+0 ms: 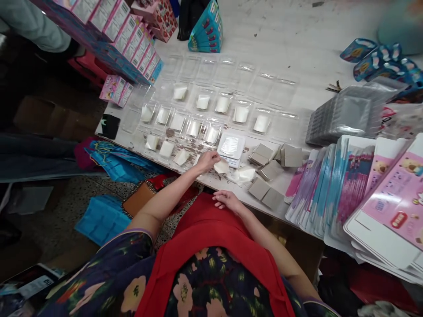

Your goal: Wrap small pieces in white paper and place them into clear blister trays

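My left hand (pixel 208 162) is at the table's front edge, fingers pinched at the border of a small cream-coloured packet (pixel 221 166). Just beyond it stands a white digital scale (pixel 231 147) with a white packet (pixel 230 145) on its plate. My right hand (pixel 228 200) hovers over the red apron (pixel 211 220), fingers loosely apart and holding nothing. Another cream packet (pixel 246 173) lies right of the scale. Several more, such as one packet (pixel 167 149), lie in a row to the left. Behind them, clear plastic trays (pixel 241 113) stand in rows, many holding a white packet.
Grey folded card pieces (pixel 264 189) lie right of the scale. Beyond them are stacked printed cartons (pixel 393 198) and nested clear trays (pixel 350 110). Pink boxes (pixel 125 39) are piled at the back left. Blue bags (pixel 102 218) are below the left edge. Another person's sleeve (pixel 39 26) shows top left.
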Demonstrator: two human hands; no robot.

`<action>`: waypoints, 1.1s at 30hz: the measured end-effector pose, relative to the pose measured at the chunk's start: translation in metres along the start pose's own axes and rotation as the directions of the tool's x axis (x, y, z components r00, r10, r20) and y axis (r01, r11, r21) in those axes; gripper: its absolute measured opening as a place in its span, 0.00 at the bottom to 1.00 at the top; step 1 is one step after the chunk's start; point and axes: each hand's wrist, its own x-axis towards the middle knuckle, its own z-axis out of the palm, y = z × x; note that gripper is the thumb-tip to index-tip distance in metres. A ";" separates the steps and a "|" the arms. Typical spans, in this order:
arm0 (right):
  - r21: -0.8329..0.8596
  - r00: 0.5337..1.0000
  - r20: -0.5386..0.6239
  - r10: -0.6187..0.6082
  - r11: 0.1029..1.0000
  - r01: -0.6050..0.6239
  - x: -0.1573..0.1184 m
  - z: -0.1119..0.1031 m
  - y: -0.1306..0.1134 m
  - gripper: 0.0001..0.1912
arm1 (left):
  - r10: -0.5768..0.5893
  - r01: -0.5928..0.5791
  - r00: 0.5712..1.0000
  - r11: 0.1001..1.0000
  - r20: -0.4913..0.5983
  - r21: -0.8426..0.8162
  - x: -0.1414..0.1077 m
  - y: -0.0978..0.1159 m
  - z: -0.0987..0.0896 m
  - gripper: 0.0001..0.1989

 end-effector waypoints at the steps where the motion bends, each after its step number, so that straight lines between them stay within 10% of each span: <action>1: 0.014 0.999 -0.036 -0.005 1.000 0.006 -0.001 -0.002 0.003 0.15 | 0.023 -0.023 1.000 0.999 0.013 0.041 0.014 0.006 -0.006 0.10; 9: 0.153 0.923 -0.380 -0.060 0.980 0.126 -0.021 -0.027 0.030 0.22 | 0.109 -0.154 0.985 0.909 0.135 0.387 0.105 0.042 -0.005 0.09; 18: 0.227 0.879 -0.475 -0.034 0.961 0.159 -0.026 -0.027 0.042 0.25 | 0.239 -0.225 0.971 0.857 0.030 0.463 0.119 0.031 0.007 0.16; 25: 0.198 0.862 -0.508 0.000 0.973 0.117 -0.012 -0.020 0.024 0.25 | 0.264 -0.227 0.956 0.941 -0.127 0.253 0.065 0.001 -0.014 0.14; 33: 0.131 0.865 -0.501 -0.030 0.985 0.109 -0.001 -0.018 -0.002 0.24 | 0.157 -0.225 0.935 0.957 0.319 0.186 -0.064 -0.054 0.020 0.12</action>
